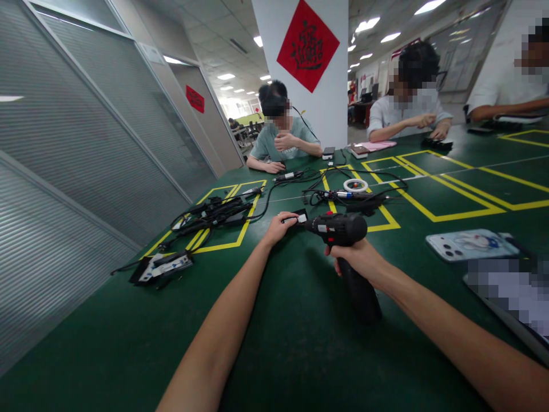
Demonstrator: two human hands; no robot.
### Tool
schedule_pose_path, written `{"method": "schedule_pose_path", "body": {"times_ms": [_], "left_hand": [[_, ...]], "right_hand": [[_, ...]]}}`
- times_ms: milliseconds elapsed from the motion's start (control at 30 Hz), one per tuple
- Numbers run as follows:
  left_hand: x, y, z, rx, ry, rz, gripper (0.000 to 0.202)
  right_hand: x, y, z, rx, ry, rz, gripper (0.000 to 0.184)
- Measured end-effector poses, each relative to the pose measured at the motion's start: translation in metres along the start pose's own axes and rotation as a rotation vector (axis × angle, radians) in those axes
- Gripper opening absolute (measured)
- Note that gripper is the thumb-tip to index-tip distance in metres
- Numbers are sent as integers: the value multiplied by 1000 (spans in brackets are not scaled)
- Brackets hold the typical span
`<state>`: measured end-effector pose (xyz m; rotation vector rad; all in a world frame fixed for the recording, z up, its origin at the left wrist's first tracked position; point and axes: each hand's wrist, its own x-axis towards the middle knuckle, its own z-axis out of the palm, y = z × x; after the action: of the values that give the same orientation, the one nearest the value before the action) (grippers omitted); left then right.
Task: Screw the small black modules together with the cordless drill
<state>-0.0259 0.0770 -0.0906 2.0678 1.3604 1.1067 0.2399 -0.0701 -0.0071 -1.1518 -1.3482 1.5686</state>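
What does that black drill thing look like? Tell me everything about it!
The drill is a black cordless power tool with red accents on its body and a plastic-looking shell. Its thick handle slopes down toward the camera, the base near the green table. The right hand wraps the handle just below the body. The nose points left, where the left hand pinches a small black-and-white piece at the tip.

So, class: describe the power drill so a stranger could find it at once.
On the green table, find the wearer's right hand near the middle. It grips the drill, black with red trim, the only chunky tool among thin cables.
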Motion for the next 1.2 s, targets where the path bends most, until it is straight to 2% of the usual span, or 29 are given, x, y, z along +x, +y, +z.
{"method": "schedule_pose_path", "body": {"times_ms": [567,1200], "left_hand": [[0,3,0,12,-3,-6,26],[1,5,0,26,-3,-12,26]], "right_hand": [[1,2,0,0,-7,38,15],[2,6,-1,28,-5,-7,15]]}}
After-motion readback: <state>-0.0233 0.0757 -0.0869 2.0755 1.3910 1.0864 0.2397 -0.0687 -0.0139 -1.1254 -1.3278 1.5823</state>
